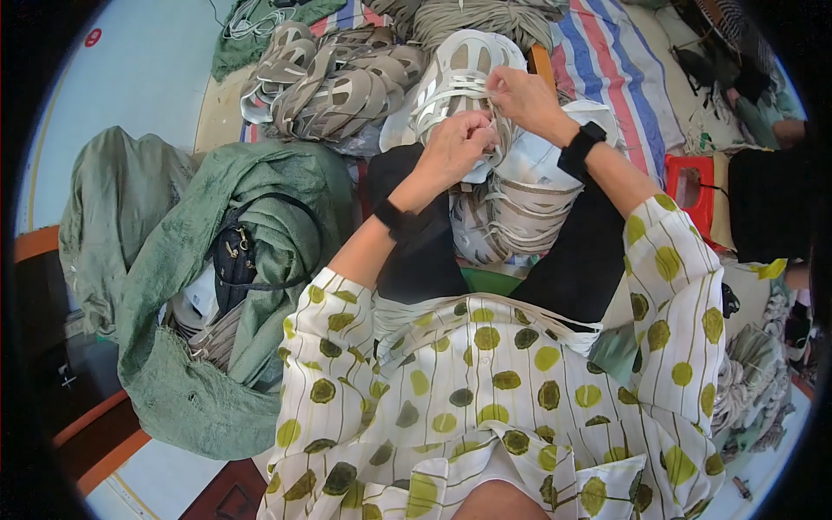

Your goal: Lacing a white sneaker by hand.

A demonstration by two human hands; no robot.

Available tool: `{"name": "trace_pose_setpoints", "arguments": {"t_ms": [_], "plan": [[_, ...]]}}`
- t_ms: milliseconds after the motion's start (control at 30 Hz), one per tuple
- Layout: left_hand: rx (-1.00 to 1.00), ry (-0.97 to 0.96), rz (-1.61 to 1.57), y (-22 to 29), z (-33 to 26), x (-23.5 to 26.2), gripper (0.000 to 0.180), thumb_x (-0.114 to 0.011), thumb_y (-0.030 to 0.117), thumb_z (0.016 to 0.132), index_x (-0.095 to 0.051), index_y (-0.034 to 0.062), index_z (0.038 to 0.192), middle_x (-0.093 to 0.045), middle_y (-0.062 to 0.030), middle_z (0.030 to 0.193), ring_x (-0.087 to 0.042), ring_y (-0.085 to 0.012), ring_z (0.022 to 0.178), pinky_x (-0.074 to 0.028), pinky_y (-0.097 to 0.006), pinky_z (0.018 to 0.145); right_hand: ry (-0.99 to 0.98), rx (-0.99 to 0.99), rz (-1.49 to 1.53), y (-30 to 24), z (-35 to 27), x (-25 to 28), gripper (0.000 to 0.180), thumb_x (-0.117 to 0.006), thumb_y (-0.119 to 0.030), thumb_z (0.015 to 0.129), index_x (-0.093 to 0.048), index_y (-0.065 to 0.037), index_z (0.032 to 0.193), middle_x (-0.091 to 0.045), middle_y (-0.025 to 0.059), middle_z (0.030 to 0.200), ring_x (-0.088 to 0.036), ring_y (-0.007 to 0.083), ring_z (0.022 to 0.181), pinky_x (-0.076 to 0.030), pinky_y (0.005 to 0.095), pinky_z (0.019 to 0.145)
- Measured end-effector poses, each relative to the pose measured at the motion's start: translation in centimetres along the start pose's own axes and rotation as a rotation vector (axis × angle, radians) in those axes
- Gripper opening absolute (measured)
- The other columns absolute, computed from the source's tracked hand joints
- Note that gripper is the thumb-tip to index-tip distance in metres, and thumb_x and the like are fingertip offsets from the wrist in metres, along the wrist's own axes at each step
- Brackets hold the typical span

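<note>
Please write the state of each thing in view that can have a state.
Taupe-and-white shoe: white laces threaded across
Left hand: pinching the laces
Right hand: pinching the laces
Green woven-cloth sack: open, contents showing
Small black strapped bag: closure unclear
Brown-and-white shoe uppers: heaped
Striped red-white-blue plastic sheet: spread out
Grey-green cloth bundle: bulging

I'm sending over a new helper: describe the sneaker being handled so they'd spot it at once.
From the black trousers in the middle, look up to the left hand and right hand, close together. They touch a beige-and-white sneaker, toe pointing away. Unlike the piled sneakers to its left, it has both hands at its white laces.
</note>
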State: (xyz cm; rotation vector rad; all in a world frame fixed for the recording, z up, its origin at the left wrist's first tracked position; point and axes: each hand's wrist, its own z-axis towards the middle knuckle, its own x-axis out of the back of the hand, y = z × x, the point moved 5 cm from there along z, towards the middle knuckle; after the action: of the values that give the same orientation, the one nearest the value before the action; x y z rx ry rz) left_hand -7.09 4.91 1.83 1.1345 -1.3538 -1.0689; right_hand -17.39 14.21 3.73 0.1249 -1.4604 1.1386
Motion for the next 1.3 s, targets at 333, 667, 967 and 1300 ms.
{"name": "trace_pose_setpoints", "arguments": {"t_ms": [333,667,967,1300], "plan": [[-0.083,0.369,0.542,2.1,-0.4,7.6,0.013,-0.056,0.011,0.077,-0.060,0.0005,0.082,-0.059,-0.0078,0.064,-0.057,-0.0114,0.057,-0.043,-0.024,0.053,0.100,0.272,-0.194,-3.3,-0.2,-1.0,0.016,-0.057,-0.019,0.075,-0.058,-0.006,0.084,-0.057,0.0103,0.080,-0.056,0.0306,0.067,-0.044,0.0355,0.060],[-0.269,0.384,0.835,2.7,1.9,6.3,0.008,-0.054,0.012,0.073,-0.056,0.0047,0.077,-0.056,-0.0137,0.072,-0.055,-0.0317,0.071,-0.043,-0.040,0.060,-0.022,-0.335,0.358,1.4,1.2,-1.6,0.027,-0.059,-0.029,0.070,-0.062,-0.003,0.076,-0.061,0.0113,0.069,-0.060,0.0209,0.067,-0.045,0.0313,0.065],[-0.586,0.062,1.576,4.1,3.6,2.1,0.014,-0.055,0.007,0.069,-0.052,0.0063,0.082,-0.053,-0.0093,0.078,-0.059,-0.0243,0.072,-0.048,-0.033,0.057,-0.031,-0.365,0.389,2.2,1.6,-1.9,0.023,-0.059,-0.026,0.070,-0.062,-0.003,0.075,-0.061,0.0092,0.067,-0.058,0.0176,0.065,-0.045,0.0293,0.063],[-0.372,0.190,0.987,1.3,5.6,5.1,0.009,-0.054,0.009,0.068,-0.059,0.0028,0.071,-0.060,-0.0138,0.067,-0.059,-0.0268,0.062,-0.045,-0.035,0.054,0.052,-0.381,0.438,3.8,0.8,-1.4,0.020,-0.058,-0.022,0.069,-0.062,-0.003,0.077,-0.061,0.0077,0.069,-0.058,0.0160,0.065,-0.045,0.0280,0.063]]}}
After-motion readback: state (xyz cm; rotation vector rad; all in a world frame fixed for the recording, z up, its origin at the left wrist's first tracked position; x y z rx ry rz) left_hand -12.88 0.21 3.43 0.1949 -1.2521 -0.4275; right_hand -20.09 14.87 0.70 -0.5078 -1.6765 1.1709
